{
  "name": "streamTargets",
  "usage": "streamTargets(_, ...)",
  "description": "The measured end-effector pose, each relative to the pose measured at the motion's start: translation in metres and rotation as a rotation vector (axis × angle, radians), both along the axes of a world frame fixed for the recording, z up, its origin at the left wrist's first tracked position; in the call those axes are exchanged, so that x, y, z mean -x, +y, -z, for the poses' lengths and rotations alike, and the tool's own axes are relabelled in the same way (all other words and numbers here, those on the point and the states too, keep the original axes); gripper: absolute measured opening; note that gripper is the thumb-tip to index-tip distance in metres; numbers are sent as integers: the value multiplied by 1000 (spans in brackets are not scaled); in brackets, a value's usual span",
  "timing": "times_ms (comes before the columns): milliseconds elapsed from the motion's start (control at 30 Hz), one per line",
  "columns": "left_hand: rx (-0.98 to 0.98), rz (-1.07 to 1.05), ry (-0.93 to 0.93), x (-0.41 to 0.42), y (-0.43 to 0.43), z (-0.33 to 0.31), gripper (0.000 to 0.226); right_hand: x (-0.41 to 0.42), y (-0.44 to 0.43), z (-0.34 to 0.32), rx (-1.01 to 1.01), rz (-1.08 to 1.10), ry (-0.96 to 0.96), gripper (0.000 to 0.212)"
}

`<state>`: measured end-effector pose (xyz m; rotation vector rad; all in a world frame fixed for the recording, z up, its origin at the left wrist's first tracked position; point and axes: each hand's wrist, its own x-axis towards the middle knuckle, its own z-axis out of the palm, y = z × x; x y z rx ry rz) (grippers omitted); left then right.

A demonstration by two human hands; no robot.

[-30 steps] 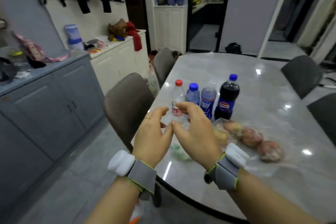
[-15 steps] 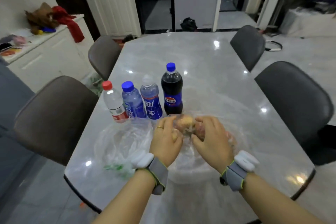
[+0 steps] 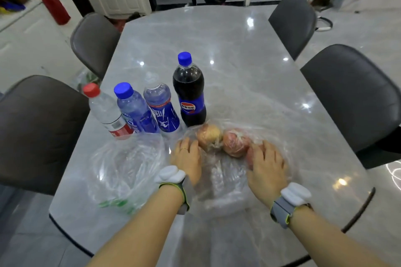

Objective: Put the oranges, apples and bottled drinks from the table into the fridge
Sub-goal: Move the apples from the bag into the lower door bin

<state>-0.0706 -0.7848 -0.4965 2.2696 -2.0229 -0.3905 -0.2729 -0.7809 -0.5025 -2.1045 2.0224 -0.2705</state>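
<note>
We see both hands down on a clear plastic bag [image 3: 219, 182] on the marble surface [image 3: 227, 50]. The left hand [image 3: 187, 158] lies flat, fingers loosely spread, just beside a yellowish apple [image 3: 208, 135]; the right hand [image 3: 265, 163] — fingers spread — rests against a red apple [image 3: 235, 144] inside the bag. Behind them stand four bottles in a row — a red-capped water bottle [image 3: 106, 112], two blue ones [image 3: 135, 110] [image 3: 160, 109], and a Pepsi bottle [image 3: 189, 91].

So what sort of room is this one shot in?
Most likely a home dining area: a marble-look dining table with grey upholstered chairs around it, white cabinets along one wall, and drink bottles and bagged apples set out.
</note>
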Motion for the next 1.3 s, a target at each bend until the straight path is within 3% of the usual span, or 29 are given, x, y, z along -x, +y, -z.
streamTargets(200, -86, 61, -113, -5, 6, -1, 65, 7, -6, 8, -45, -35, 136, 79)
streamTargets(367, -89, 101, -66, -3, 12, -2, 62, 14, -8, -1, -22, -54, 94, 78)
streamTargets(533, 172, 55, 141, -10, 30, -26, 52, 7, 4, -33, 54, -75, -72, 81)
streamTargets(633, 299, 6, 201, -17, 44, -59, 62, -16, 17, -58, 130, -175, -232, 81)
streamTargets(800, 332, -154, 231, -48, 85, -111, 94, -75, 41, -104, 207, -368, -367, 80)
streamTargets(1033, 557, -435, 125, -124, 187, -168, 78, -176, 96, -153, 227, -665, -607, 77)
streamTargets(1300, 645, -749, 22, -202, 342, -216, 73, -293, 203, -203, 231, -1074, -749, 77)
